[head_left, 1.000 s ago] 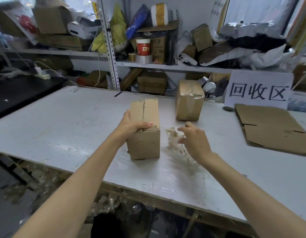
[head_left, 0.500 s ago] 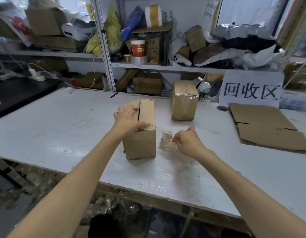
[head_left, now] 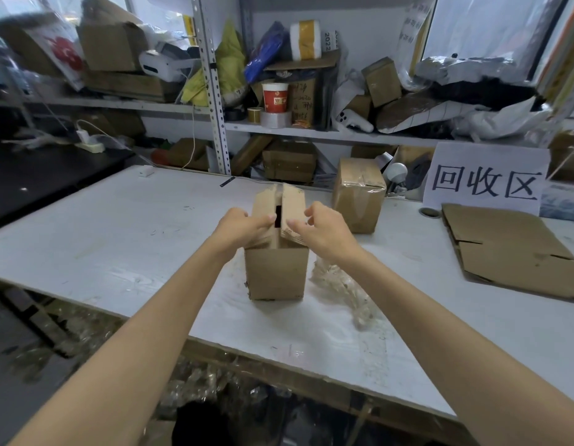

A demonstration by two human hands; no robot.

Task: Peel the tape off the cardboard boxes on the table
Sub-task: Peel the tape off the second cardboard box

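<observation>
**Gripping both top flaps of the near carton**

We have the near carton (head_left: 276,273), a plain brown corrugated box with matte, scuffed walls, standing upright on the scratched white table (head_left: 118,239) close to its front edge. Its two top flaps are raised, with a dark slit between them. Our left hand (head_left: 243,226) curls its fingers over the left flap. Our right hand (head_left: 324,230) pinches the right flap between thumb and bent fingers. Both forearms reach in from below. A crumpled wad of clear tape (head_left: 340,281) lies just right of the carton. Behind it stands a second carton (head_left: 359,194), glossy with wrinkled tape. Flattened cardboard (head_left: 511,249) lies at the right, below a white paper sign (head_left: 485,181) reading "回收区".
</observation>
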